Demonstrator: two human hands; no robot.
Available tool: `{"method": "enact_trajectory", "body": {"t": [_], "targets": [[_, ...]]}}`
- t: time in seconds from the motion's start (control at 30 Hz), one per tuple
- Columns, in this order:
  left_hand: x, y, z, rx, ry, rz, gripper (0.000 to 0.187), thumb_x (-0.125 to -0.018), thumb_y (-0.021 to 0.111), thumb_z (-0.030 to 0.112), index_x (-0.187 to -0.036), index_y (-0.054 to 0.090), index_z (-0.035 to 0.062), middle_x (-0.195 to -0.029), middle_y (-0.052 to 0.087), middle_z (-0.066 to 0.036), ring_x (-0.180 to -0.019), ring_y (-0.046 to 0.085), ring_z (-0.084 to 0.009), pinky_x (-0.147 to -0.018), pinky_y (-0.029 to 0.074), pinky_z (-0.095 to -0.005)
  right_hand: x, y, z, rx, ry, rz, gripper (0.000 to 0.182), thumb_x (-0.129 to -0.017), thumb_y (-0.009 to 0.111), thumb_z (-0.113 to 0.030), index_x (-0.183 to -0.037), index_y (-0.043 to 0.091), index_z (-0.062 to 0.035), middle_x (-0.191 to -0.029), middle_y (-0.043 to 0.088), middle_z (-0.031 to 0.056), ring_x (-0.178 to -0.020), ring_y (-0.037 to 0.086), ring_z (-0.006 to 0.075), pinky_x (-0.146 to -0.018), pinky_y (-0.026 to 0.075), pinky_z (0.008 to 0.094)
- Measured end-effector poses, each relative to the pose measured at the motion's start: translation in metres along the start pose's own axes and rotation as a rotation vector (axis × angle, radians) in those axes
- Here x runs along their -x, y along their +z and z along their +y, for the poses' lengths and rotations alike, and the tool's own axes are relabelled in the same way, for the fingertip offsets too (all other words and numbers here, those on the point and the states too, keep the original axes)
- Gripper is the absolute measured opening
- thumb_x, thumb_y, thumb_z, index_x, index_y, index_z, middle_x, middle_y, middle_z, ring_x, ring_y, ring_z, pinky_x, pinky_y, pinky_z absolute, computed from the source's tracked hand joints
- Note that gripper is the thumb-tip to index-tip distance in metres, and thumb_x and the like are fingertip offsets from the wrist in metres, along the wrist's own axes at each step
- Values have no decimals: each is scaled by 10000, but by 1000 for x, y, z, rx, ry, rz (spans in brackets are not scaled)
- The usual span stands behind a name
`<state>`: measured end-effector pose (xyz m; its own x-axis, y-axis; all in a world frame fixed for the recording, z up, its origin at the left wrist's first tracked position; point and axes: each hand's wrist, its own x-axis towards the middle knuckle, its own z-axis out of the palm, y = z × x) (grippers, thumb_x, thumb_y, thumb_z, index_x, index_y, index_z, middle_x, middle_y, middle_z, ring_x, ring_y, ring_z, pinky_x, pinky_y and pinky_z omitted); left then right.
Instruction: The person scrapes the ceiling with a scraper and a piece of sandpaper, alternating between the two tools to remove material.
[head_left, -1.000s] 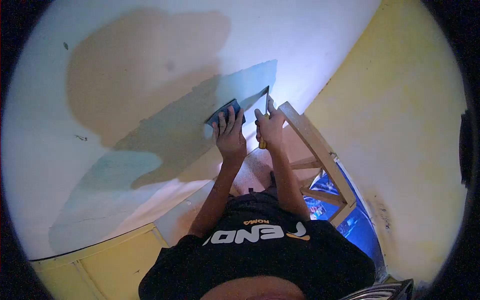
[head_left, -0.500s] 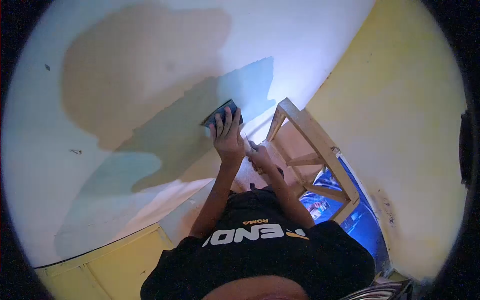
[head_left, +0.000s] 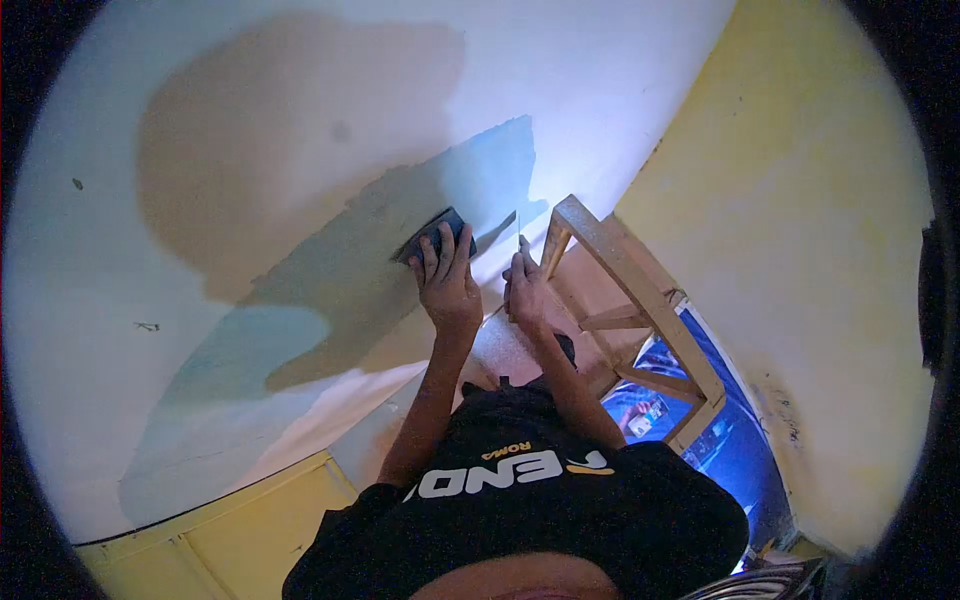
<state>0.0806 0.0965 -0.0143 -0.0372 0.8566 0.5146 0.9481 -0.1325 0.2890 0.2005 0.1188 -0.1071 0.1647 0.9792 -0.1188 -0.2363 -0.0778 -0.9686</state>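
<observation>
My left hand [head_left: 448,285] presses a dark, flat rectangular block [head_left: 437,234] against the pale wall, fingers spread over its back. Around the block, the wall carries a grey-blue patch [head_left: 340,265] with ragged edges. My right hand [head_left: 525,285] is closed round the handle of a thin-bladed tool [head_left: 519,230], seen nearly edge-on and looking like a putty knife. Its blade points up, to the right of the block, and a narrow shadow of it falls on the wall.
A wooden frame [head_left: 620,265] with crosspieces stands just right of my right hand. Behind it lies a bright blue area [head_left: 720,450]. A yellow wall [head_left: 800,250] rises at the right, and a yellow panel [head_left: 250,510] is at lower left. My head's shadow covers the upper wall.
My right hand has risen, and the tool's blade now stands upright, clear of my left wrist. The left hand and block have shifted slightly left and down in view.
</observation>
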Motion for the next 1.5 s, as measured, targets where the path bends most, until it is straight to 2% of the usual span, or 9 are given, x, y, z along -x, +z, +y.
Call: {"method": "enact_trajectory", "body": {"t": [0.17,0.3,0.43,0.47,0.67,0.87,1.1,1.2,1.5], "targets": [[3,-1,0,-17,5,2,562,-926,549,113,-1477,512,220,-1582,402,-79,-1427,354,-448,-1168,215,-615,-28,8,-3,-100,59,137,517,-1068,435,-268,-1519,395,-19,-677,449,-32,-567,410,59,-487,363,244],[-2,1,2,-18,0,-1,566,-923,540,103,-1478,510,206,-1589,391,-88,-1435,332,-459,-1172,196,-619,-13,8,1,-54,-31,8,559,-1077,469,-285,-1535,337,6,-607,448,-57,-467,381,25,-412,332,202],[-1,2,1,-22,-1,-15,561,-928,532,106,-1482,504,195,-1588,388,-99,-1430,331,-467,-1173,190,-623,-34,3,3,-89,-40,105,544,-1069,493,-272,-1518,371,11,-620,445,-64,-502,378,33,-435,327,211],[0,2,1,-26,3,-8,559,-930,529,108,-1482,503,194,-1587,389,-100,-1424,338,-471,-1171,193,-625,-32,2,3,33,-13,94,536,-1065,431,-298,-1544,363,-66,-625,440,-29,-580,396,52,-520,365,242],[2,9,0,-80,-26,-26,561,-934,524,110,-1486,496,203,-1586,387,-106,-1401,362,-486,-1168,206,-627,-36,-7,10,32,-84,47,567,-1061,451,-329,-1525,375,-10,-643,419,-41,-585,384,59,-520,361,257],[3,7,0,-70,-3,11,590,-923,528,102,-1498,481,227,-1586,390,-95,-1402,359,-486,-1169,202,-630,-28,-7,-2,-8,-47,44,579,-1027,543,-281,-1522,388,-23,-672,412,-46,-594,386,65,-520,367,258],[1,11,0,-71,-14,20,608,-911,522,87,-1500,479,230,-1588,390,-89,-1406,358,-480,-1169,196,-629,-34,-9,-7,374,-220,114,655,-899,642,-104,-1501,408,1,-673,437,-24,-592,409,90,-540,403,276],[0,9,0,-72,-29,3,614,-909,524,82,-1502,475,231,-1586,394,-88,-1411,355,-479,-1171,190,-630,-29,-1,-6,252,-130,112,670,-866,634,-65,-1495,415,5,-710,501,-12,-602,409,82,-548,412,270],[-1,7,1,-84,-29,4,591,-919,538,102,-1493,489,236,-1576,405,-103,-1409,357,-487,-1169,192,-634,-31,-8,-13,390,-290,96,681,-866,601,-53,-1517,400,-43,-749,574,40,-619,454,93,-574,449,286]]}}
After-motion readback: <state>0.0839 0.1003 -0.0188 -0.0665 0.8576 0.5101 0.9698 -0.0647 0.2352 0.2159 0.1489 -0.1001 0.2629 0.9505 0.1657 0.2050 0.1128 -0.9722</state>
